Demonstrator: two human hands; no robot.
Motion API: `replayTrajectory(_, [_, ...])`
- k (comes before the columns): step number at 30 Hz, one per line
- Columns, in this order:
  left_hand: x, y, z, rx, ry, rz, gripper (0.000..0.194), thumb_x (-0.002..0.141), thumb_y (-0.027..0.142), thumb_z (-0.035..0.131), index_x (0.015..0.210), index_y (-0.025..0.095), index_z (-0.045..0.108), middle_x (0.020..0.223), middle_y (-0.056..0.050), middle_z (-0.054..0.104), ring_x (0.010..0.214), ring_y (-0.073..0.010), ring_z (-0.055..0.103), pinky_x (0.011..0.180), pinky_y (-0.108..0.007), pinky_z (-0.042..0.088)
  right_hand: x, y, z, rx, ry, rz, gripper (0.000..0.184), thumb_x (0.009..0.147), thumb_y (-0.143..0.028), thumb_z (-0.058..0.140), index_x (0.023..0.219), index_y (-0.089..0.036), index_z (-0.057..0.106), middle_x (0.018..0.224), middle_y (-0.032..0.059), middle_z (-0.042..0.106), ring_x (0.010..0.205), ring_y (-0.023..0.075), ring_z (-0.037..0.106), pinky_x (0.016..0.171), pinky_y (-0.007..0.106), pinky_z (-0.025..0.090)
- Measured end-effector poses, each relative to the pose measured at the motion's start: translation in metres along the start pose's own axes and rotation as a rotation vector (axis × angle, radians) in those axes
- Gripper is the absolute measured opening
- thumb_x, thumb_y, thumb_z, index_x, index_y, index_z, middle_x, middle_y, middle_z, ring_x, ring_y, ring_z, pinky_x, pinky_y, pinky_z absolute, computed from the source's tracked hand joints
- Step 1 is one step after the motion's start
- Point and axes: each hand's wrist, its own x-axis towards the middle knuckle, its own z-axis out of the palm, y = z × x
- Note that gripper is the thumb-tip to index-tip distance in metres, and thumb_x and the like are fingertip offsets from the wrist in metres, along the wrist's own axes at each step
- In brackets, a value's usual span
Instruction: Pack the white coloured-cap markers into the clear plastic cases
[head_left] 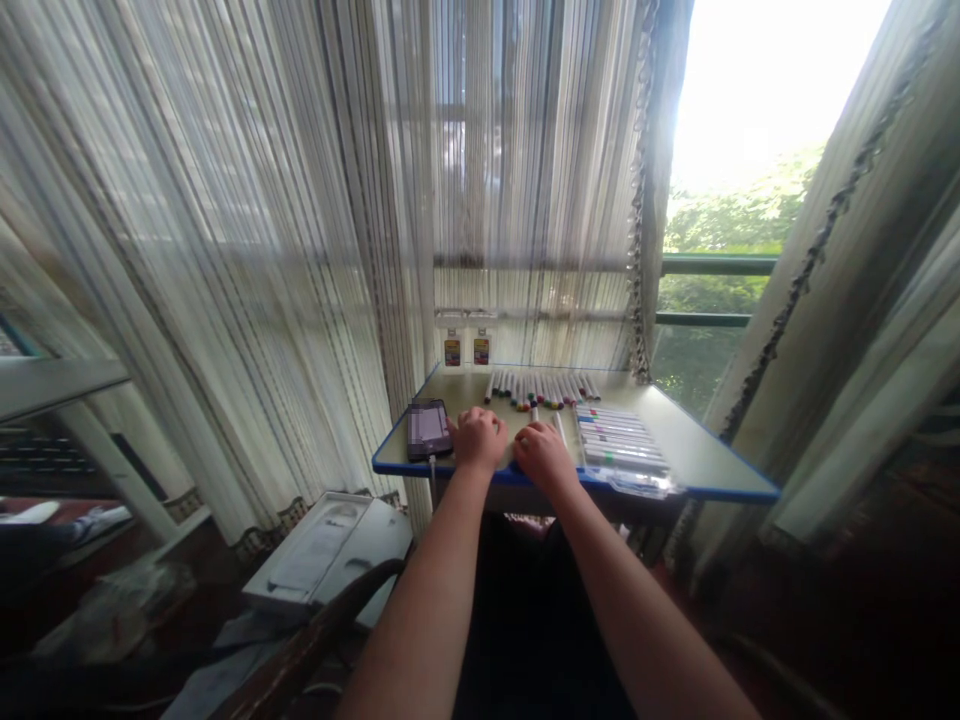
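The left grip [478,440] and right grip [544,455] rest side by side near the front edge of the surface [697,445], knuckles up and fingers curled downward. Whether either is clamped on anything cannot be told from this view, because the fingers hide whatever lies beneath them. Neither lifts an item clear of the surface.

A row of markers [541,389] runs along the back edge, the barrels lying side by side with their coloured ends toward the front, apparently so that each colour can be seen at a glance. A loose marker [559,430] lies just beside the right grip, between it and a stack of markers [621,438]. The stack sits toward the front right corner, its barrels lying crosswise with coloured bands showing at their left ends, and a clear wrapper [637,483] lies along the front edge below it.

A phone [428,430] lies near the left corner, just beside the left grip. Its cable [433,482] drops over the front edge, probably for charging.
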Motion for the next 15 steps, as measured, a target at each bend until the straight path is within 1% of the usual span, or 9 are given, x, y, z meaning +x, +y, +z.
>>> replayTrajectory(2, [-0.001, 0.0, 0.0002, 0.001, 0.009, 0.043, 0.019, 0.081, 0.026, 0.051, 0.076, 0.018, 0.068, 0.092, -0.009, 0.065, 0.096, -0.0266, 0.055, 0.1, -0.051, 0.028, -0.0008, 0.0, 0.0002, 0.002, 0.003, 0.003, 0.018, 0.08, -0.02, 0.053, 0.087, -0.017, 0.07, 0.096, 0.0091, 0.064, 0.097, 0.0218, 0.054, 0.089, 0.028, 0.038])
replayTrajectory(6, [-0.0013, -0.001, 0.0026, -0.001, -0.005, 0.121, 0.019, 0.081, 0.025, 0.051, 0.078, 0.016, 0.068, 0.09, -0.01, 0.065, 0.093, -0.0245, 0.055, 0.092, -0.04, 0.038, -0.001, 0.0012, 0.0014, 0.01, 0.035, 0.034, 0.019, 0.078, -0.019, 0.054, 0.089, -0.017, 0.07, 0.101, 0.0097, 0.063, 0.1, 0.0228, 0.052, 0.091, 0.029, 0.038])
replayTrajectory(9, [-0.0005, -0.002, 0.0052, -0.03, -0.07, 0.202, 0.019, 0.081, 0.021, 0.05, 0.082, 0.015, 0.068, 0.091, -0.01, 0.065, 0.093, -0.0221, 0.056, 0.086, -0.032, 0.043, 0.0008, 0.0027, 0.0027, 0.042, 0.025, 0.073, 0.021, 0.078, -0.017, 0.053, 0.09, -0.016, 0.07, 0.105, 0.0107, 0.062, 0.1, 0.0223, 0.054, 0.09, 0.029, 0.039])
replayTrajectory(12, [-0.0002, -0.0028, 0.006, -0.052, -0.156, 0.21, 0.019, 0.081, 0.02, 0.05, 0.082, 0.015, 0.068, 0.091, -0.009, 0.066, 0.091, -0.0205, 0.058, 0.084, -0.03, 0.044, 0.0023, 0.0036, 0.0038, 0.087, -0.007, 0.069, 0.023, 0.079, -0.016, 0.05, 0.09, -0.015, 0.07, 0.103, 0.0115, 0.064, 0.096, 0.0207, 0.057, 0.089, 0.029, 0.041])
replayTrajectory(13, [-0.0003, -0.003, 0.0058, -0.06, -0.18, 0.207, 0.018, 0.081, 0.019, 0.05, 0.082, 0.015, 0.068, 0.09, -0.009, 0.066, 0.089, -0.02, 0.059, 0.083, -0.029, 0.044, 0.0024, 0.0037, 0.004, 0.109, -0.015, 0.053, 0.024, 0.079, -0.015, 0.048, 0.092, -0.015, 0.069, 0.103, 0.0114, 0.064, 0.095, 0.02, 0.057, 0.088, 0.028, 0.041])
replayTrajectory(15, [-0.0005, -0.0036, 0.0049, -0.081, -0.21, 0.2, 0.018, 0.081, 0.02, 0.049, 0.081, 0.016, 0.067, 0.088, -0.008, 0.067, 0.086, -0.0193, 0.06, 0.079, -0.028, 0.045, 0.002, 0.004, 0.0044, 0.16, -0.016, 0.028, 0.032, 0.079, -0.011, 0.046, 0.103, -0.016, 0.066, 0.105, 0.0104, 0.065, 0.096, 0.0184, 0.058, 0.088, 0.027, 0.041])
